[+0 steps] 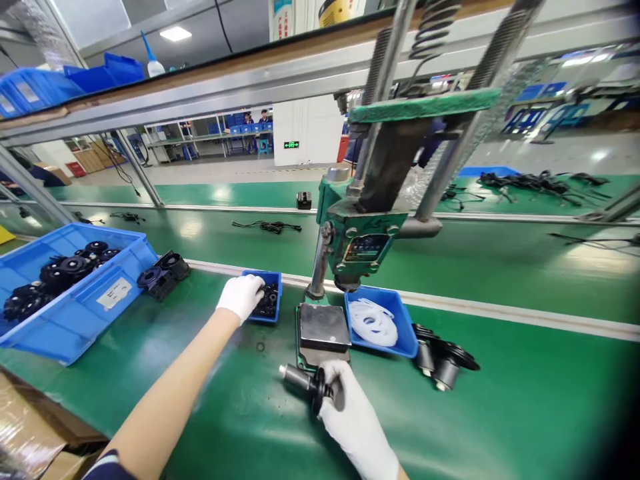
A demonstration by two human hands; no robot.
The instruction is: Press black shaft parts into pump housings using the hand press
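Note:
My left hand [242, 297], in a white glove, reaches over the left side of a small blue bin [278, 309] of small black parts [268, 301]. Its fingers are curled together at those parts, and whatever they pinch is hidden. My right hand [350, 413], also gloved, grips a small motor-like part [299, 379] by its black disc end. The part lies nearly level, its grey cylinder and white tip pointing left. It is just in front of the flat metal base [325, 325] of a green bench press [365, 243].
Right of the press, a blue bin [407, 337] holds white rings [373, 323]; similar motor parts [445, 367] lie beside it. At left, a large blue crate [120, 310] holds black parts, with a black housing [165, 273] alongside. Cables [270, 227] lie beyond a rail.

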